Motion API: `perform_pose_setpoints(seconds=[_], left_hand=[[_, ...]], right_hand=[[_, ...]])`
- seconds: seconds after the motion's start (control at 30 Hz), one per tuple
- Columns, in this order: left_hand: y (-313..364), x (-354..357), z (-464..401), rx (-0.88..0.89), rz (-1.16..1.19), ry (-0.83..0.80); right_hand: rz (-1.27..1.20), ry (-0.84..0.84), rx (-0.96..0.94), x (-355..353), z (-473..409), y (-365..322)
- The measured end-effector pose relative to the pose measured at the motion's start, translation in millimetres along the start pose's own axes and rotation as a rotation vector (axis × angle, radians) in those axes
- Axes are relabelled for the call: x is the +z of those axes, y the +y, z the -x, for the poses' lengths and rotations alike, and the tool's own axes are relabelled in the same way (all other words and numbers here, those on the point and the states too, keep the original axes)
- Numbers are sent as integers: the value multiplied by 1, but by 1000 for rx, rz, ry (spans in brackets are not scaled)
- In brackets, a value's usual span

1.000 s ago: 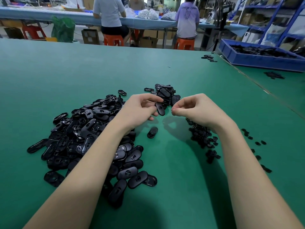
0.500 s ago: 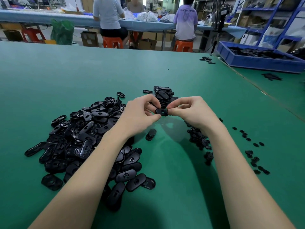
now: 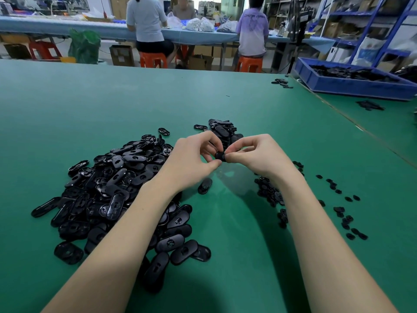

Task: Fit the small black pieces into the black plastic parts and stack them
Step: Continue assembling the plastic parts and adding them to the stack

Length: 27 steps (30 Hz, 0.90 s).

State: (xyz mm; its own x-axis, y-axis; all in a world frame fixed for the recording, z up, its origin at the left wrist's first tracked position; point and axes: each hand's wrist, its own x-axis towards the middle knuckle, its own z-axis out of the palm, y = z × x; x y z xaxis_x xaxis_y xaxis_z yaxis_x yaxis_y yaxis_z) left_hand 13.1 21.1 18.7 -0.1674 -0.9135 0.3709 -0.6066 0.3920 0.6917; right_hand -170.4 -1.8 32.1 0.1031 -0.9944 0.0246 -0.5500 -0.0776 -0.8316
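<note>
Both hands raised over green table [image 3: 225,222]. Left hand [image 3: 191,159] and right hand [image 3: 257,154] fingers curled, pinching one black part [image 3: 220,155] between them, just above loose pile [image 3: 108,190].

Single head-worn, wide-angle view

The green bench [image 3: 112,105] is seen from above its near edge, looking forward and down; both forearms are framed close, and the far edge and the room beyond are taken in at the top.
</note>
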Motion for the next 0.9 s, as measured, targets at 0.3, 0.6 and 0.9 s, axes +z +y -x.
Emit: perform_pose_setpoints(seconds=[0.3, 0.6, 0.9], left_hand=[[-2, -5, -1, -15, 46, 24], [-5, 2, -1, -12, -432, -89], [-10, 5, 0, -20, -444, -30]], right_hand=[[-44, -26, -65, 0, -2, 9], [308, 79, -205, 11, -4, 8], [260, 18, -227, 12, -4, 11]])
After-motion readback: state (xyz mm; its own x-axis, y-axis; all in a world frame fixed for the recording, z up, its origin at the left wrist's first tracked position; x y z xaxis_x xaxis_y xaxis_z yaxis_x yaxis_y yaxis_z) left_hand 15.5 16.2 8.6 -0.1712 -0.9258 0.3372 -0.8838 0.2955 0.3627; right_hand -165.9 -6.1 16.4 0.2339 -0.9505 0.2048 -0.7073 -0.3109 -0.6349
